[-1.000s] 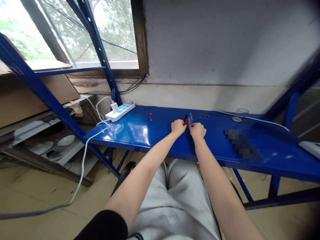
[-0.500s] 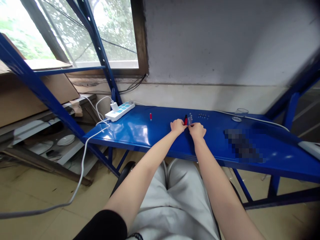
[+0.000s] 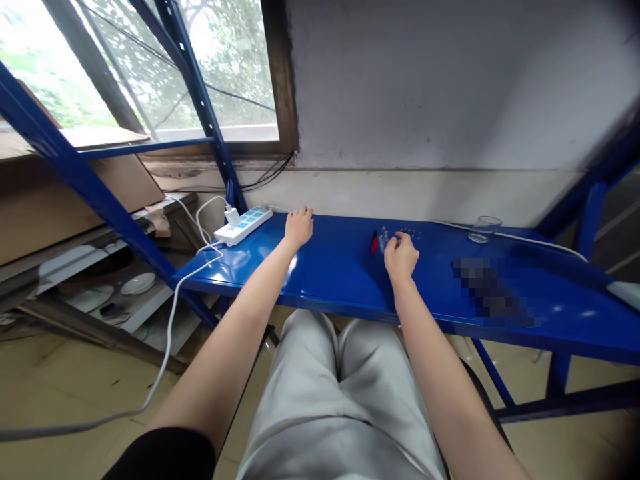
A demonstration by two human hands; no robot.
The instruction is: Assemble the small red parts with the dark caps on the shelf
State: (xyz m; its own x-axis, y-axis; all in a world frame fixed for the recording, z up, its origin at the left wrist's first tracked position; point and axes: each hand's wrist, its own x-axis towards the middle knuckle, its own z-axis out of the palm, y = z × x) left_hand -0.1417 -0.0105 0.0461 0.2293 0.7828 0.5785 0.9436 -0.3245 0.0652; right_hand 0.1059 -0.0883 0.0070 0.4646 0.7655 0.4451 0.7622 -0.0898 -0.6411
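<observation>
Head view: my left hand is over the blue table near the power strip, can't tell its grip. My right hand is just beside the clear pieces, grip also unclear. Red-and-black tube sits left of them.

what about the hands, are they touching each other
No, a wide stretch of blue table separates the left hand from the right hand.
</observation>
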